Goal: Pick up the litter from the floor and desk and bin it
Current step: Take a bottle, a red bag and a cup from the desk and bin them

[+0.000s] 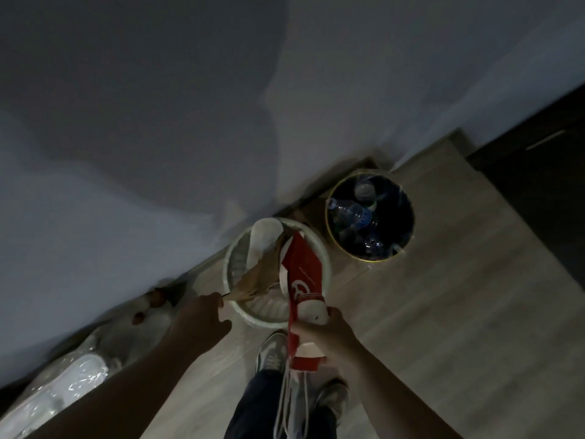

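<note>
The frame was dim and blurred. At its centre a white bin (pixel 326 264) stood on the pale wooden floor (pixel 443 296) against the grey wall (pixel 158 122). The right hand (pixel 329 334), at lower centre, was clenched around a red paper bag (pixel 304 274) and a white crumpled piece (pixel 311 312); the bag's far end reached over the bin's opening, and its white cord handles (pixel 286 403) hung down near the person's shoes (pixel 272 353). The left hand (pixel 199 318), left of the bin, pinched the end of a brown paper wrapper (pixel 253 280) that stretched across the bin's rim. To the upper right, beside the white bin, a dark bin (pixel 370 217) with a gold rim held clear plastic bottles (pixel 351 210). A clear plastic bag (pixel 69 384) lay at lower left.
</note>
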`<state>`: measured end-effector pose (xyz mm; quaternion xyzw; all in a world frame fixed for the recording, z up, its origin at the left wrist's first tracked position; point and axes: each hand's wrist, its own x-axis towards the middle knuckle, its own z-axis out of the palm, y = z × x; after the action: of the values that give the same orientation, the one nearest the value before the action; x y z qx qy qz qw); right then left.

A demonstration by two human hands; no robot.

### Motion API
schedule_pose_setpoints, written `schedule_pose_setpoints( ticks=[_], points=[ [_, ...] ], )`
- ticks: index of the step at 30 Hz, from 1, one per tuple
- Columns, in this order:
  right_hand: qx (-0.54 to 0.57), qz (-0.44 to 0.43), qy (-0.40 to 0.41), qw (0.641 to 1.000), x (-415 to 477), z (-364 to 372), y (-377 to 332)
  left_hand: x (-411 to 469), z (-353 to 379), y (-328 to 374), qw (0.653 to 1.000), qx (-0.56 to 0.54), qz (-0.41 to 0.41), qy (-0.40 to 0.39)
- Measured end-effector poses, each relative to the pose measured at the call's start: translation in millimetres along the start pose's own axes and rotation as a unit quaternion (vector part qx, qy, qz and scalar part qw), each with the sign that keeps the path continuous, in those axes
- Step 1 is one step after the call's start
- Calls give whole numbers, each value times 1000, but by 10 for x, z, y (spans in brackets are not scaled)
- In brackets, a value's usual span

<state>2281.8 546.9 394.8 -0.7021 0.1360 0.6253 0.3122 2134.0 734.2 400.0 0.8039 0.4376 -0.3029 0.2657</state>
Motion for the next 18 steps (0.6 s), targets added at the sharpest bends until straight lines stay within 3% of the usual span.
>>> schedule_pose_setpoints(
  ticks=[3, 9, 18],
  points=[
    [65, 60, -14, 996, 195, 107, -37, 11, 51, -142, 1000, 7, -7, 9],
    [112, 95, -14, 989, 577, 139, -53, 195, 94, -277, 1000, -5, -3, 8],
    [195, 79, 5, 978, 1129, 356, -199, 494, 221, -319, 999, -42, 4, 28]
  ],
)
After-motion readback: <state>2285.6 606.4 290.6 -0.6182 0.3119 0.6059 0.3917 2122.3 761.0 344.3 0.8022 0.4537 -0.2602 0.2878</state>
